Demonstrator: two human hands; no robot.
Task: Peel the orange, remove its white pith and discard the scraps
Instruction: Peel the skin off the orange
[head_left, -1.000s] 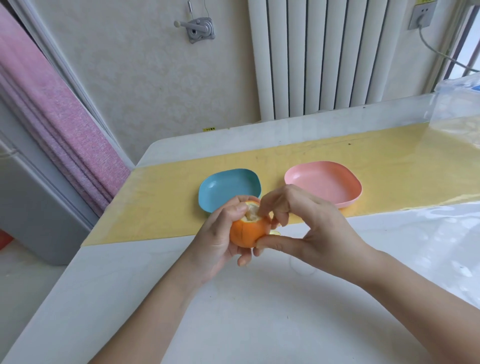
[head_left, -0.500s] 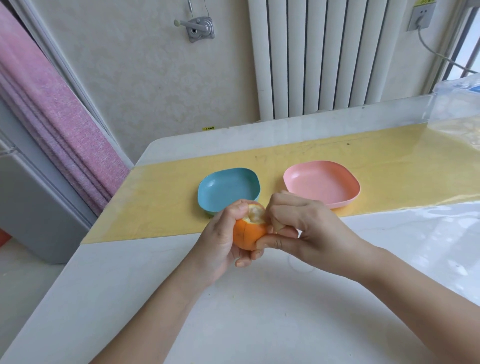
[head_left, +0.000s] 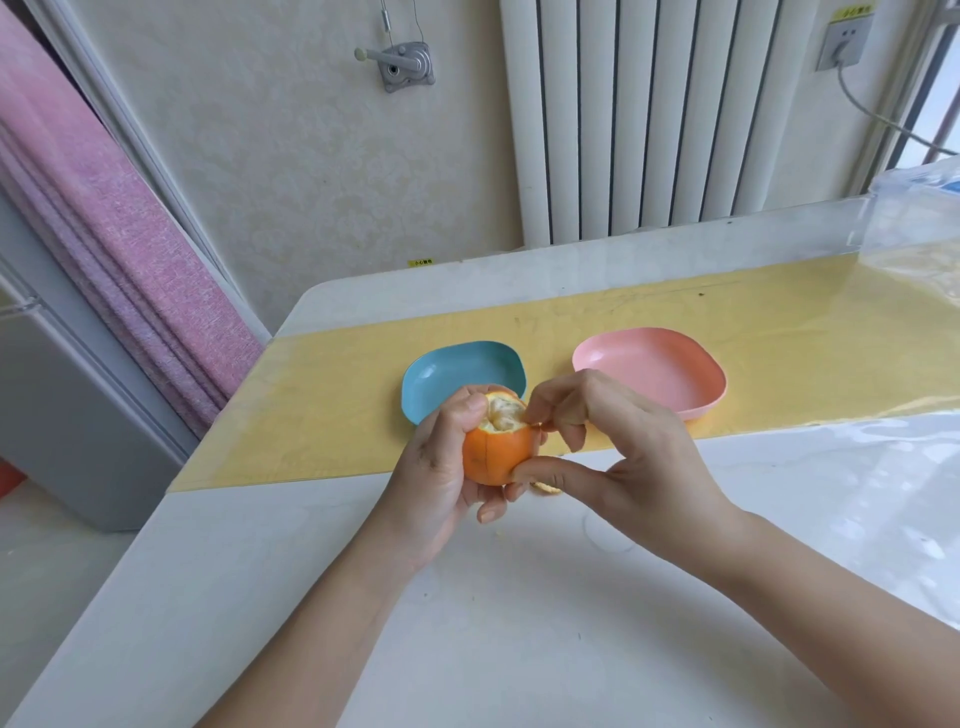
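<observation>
Underside of orange (head_left: 496, 457) behind both hands (head_left: 631, 447)

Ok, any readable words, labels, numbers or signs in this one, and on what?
Yellow sticker low on the wall: dark characters, too small to read.
Yellow label above the socket: characters, too blurred to read.
Nothing else carries text.
</observation>
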